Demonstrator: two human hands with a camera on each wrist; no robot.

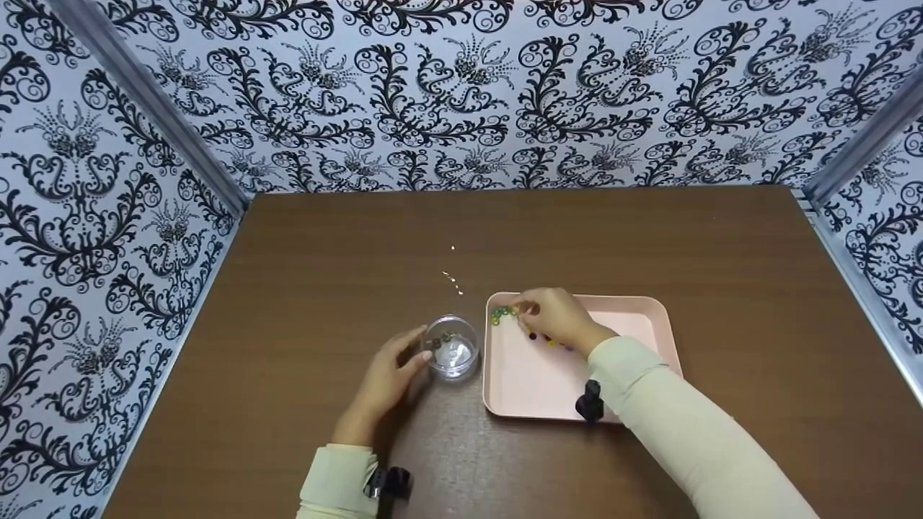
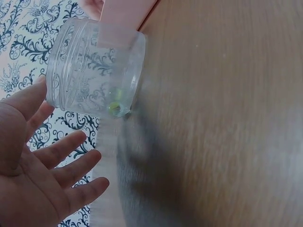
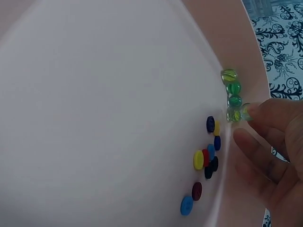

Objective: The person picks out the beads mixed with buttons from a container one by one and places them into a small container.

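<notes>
On the table stands a clear round jar (image 1: 453, 347), open at the top, with a few marbles (image 2: 116, 109) at its bottom. My left hand (image 1: 389, 375) touches the jar's rim on the left side with thumb and index finger; the other fingers (image 2: 78, 165) extend loosely. Over the pink tray (image 1: 533, 393), my right hand (image 1: 559, 313) reaches into the far left corner. Its fingertips hold a clear greenish marble (image 3: 246, 111) by the tray wall. Beside it several green marbles (image 3: 234, 88) lie in a row along the wall.
Small coloured buttons (image 3: 199, 160) in blue, yellow, red and black lie in the tray along its far wall. The brown table (image 1: 346, 245) extends around jar and tray, with bright light spots behind the jar. Patterned panels (image 1: 461, 94) enclose the back and sides.
</notes>
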